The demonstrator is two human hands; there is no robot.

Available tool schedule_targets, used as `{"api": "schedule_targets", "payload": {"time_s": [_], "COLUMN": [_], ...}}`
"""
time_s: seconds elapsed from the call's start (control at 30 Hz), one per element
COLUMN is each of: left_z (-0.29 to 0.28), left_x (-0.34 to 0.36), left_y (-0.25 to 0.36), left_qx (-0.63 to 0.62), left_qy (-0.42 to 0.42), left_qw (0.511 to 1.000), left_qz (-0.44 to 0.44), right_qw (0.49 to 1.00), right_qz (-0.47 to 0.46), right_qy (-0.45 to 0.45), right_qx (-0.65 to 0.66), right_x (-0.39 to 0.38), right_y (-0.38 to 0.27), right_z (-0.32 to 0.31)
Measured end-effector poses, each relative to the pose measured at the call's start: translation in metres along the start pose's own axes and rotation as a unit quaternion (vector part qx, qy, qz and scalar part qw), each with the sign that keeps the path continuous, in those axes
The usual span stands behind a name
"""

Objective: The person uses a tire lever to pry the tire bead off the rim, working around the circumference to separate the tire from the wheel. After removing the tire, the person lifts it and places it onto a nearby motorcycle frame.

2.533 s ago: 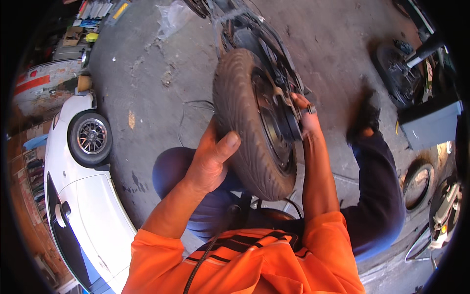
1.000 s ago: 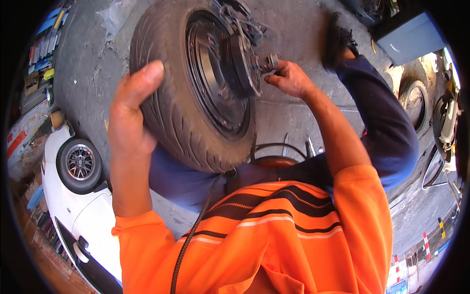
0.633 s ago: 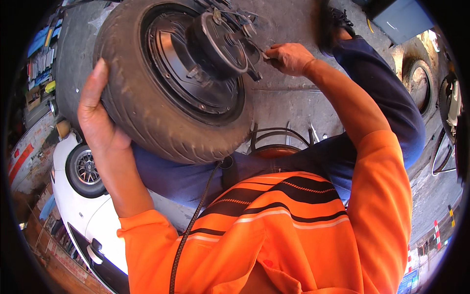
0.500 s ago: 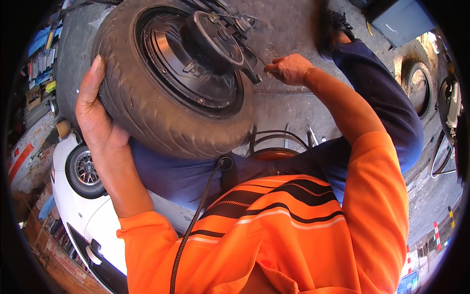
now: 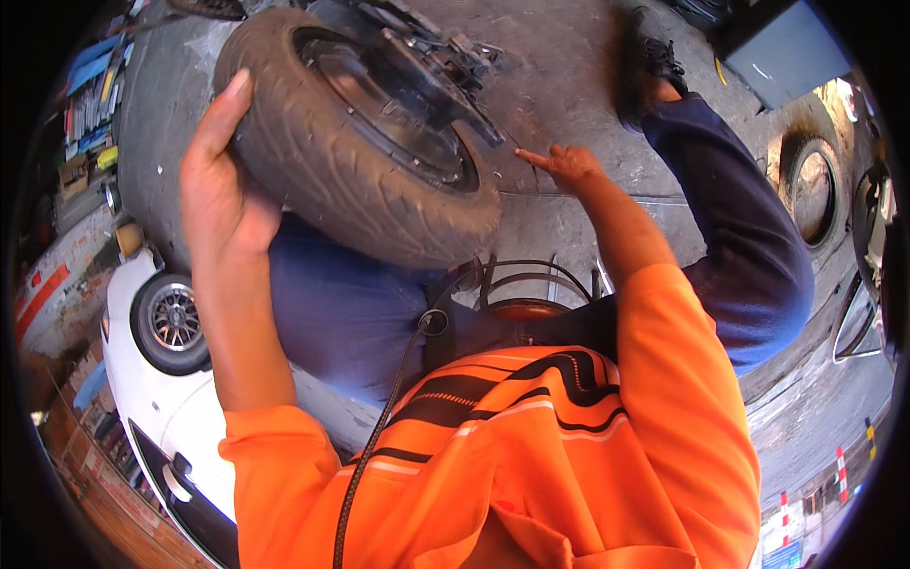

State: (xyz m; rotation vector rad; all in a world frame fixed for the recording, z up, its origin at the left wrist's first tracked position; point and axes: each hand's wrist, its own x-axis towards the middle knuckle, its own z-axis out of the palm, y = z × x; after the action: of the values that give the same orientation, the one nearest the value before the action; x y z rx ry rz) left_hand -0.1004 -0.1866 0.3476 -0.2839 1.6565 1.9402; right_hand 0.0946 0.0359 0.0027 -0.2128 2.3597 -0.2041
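Observation:
A black wheel with a thick treaded tyre and a dark hub stands tilted in front of me, above my left thigh. My left hand grips its left side, fingers along the tread and palm pressed against the rubber. A black arm-like bracket with bolts and fittings is joined to the hub's side, slightly blurred. My right hand is just right of the bracket's lower end, apart from it. Its index finger stretches out toward the bracket, and I see nothing held in it.
A low stool-like frame is between my legs. On the right are a grey box and a loose tyre. A white car stands at left, near stacked items. A dark cord hangs over my shirt.
The wheel has tilted and moved slightly up and away, with my left hand on it. My right hand has shifted down a little, its closed fingers now opened with the index out.

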Motion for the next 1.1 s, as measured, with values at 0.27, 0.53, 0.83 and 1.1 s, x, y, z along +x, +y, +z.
{"api": "schedule_targets", "payload": {"time_s": [0.27, 0.53, 0.83, 1.1], "left_z": [0.021, 0.032, 0.054, 0.060], "left_x": [-0.002, -0.004, 0.007, 0.030], "left_y": [-0.020, -0.031, -0.041, -0.051], "left_qx": [0.032, 0.060, 0.044, 0.055], "left_qy": [-0.004, 0.005, 0.009, 0.008], "left_qw": [0.999, 0.998, 0.999, 0.998], "left_qz": [-0.011, -0.011, 0.024, 0.010], "right_qw": [0.881, 0.468, 0.620, 0.760], "right_qz": [0.104, -0.022, 0.079, -0.251], "right_qy": [0.277, 0.149, 0.228, 0.298], "right_qx": [0.370, 0.871, 0.747, 0.520], "right_x": [-0.013, -0.032, -0.030, -0.121], "right_y": [0.008, -0.037, -0.036, -0.056], "right_z": [-0.102, -0.158, -0.188, -0.266]}}
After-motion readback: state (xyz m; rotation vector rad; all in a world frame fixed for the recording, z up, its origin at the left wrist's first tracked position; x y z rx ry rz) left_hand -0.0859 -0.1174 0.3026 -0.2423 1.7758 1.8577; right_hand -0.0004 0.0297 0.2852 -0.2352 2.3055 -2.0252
